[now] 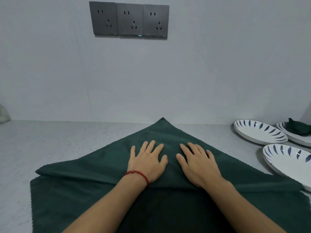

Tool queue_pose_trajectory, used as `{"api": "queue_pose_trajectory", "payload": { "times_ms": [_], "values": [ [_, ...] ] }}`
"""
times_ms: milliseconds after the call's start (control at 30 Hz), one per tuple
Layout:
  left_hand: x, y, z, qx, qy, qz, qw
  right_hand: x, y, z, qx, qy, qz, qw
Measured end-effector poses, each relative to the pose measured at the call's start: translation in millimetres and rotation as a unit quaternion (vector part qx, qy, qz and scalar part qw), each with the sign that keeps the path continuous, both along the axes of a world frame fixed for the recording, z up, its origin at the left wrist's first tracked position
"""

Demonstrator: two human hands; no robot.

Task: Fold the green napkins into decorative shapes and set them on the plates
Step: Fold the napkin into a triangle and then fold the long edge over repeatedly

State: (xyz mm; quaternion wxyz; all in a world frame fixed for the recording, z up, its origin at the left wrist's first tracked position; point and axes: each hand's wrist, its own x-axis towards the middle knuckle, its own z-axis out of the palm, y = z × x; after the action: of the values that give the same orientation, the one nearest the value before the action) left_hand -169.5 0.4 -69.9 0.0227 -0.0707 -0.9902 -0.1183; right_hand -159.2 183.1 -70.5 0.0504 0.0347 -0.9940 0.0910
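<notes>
A dark green napkin (161, 132) lies folded into a triangle on the grey counter, its tip pointing at the wall. It rests on top of more green cloth (55, 199) spread beneath it. My left hand (147, 160) and my right hand (197, 163) press flat on the triangle side by side, fingers straight and spread. At the right stand three white plates with blue leaf marks: a bare one at the back (259, 132), a near one (289, 158) and a far one (284, 128) holding a folded green napkin (298, 127).
The grey speckled counter (58, 140) runs to a pale wall with three grey sockets (129, 20). A pale object (3, 115) sits at the far left edge.
</notes>
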Motion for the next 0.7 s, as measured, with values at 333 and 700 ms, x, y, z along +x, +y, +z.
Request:
{"api": "queue_pose_trajectory", "payload": {
  "times_ms": [333, 700],
  "values": [
    [-1.5, -0.1, 6.2, 0.027, 0.0, -0.002, 1.0, 21.3, -7.1, 15.7, -0.025, 0.099, 0.008, 0.995],
    [92.6, -7.5, -5.6, 0.121, 0.179, -0.161, 0.963, 84.7, -10.1, 8.4, -0.041, 0.083, 0.17, 0.981]
  ]
}}
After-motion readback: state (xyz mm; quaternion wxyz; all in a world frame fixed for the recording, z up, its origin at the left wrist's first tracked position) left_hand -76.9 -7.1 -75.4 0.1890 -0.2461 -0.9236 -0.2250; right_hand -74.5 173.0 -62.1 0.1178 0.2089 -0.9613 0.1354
